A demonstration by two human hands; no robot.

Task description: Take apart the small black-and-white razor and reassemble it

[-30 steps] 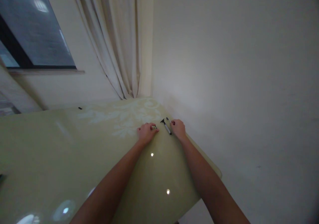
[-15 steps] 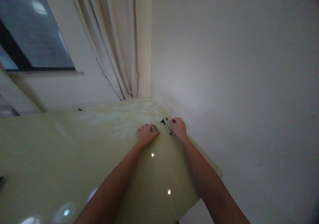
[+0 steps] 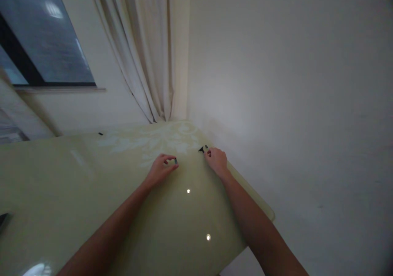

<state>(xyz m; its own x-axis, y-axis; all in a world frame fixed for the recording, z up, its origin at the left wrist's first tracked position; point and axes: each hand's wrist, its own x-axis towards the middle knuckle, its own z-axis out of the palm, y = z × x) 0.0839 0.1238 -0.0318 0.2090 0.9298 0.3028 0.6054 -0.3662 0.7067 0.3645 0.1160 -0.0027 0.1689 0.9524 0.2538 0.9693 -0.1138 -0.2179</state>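
My left hand (image 3: 161, 169) rests on the pale yellow glossy table (image 3: 92, 194) and pinches a small dark piece (image 3: 175, 161) between thumb and fingertips. My right hand (image 3: 217, 160) lies near the table's right edge, fingers curled over a razor. Only the razor's black head (image 3: 202, 149) sticks out past the fingers; its handle is hidden under the hand.
The table stands in a room corner with a white wall (image 3: 291, 83) at the right and a cream curtain (image 3: 147, 46) behind. A window (image 3: 37, 42) is at the upper left. A tiny dark object (image 3: 100, 134) lies at the table's far edge.
My left hand has slid left and away from the razor, carrying the small dark piece. My right hand has closed over the razor's handle, which lay in plain sight before.
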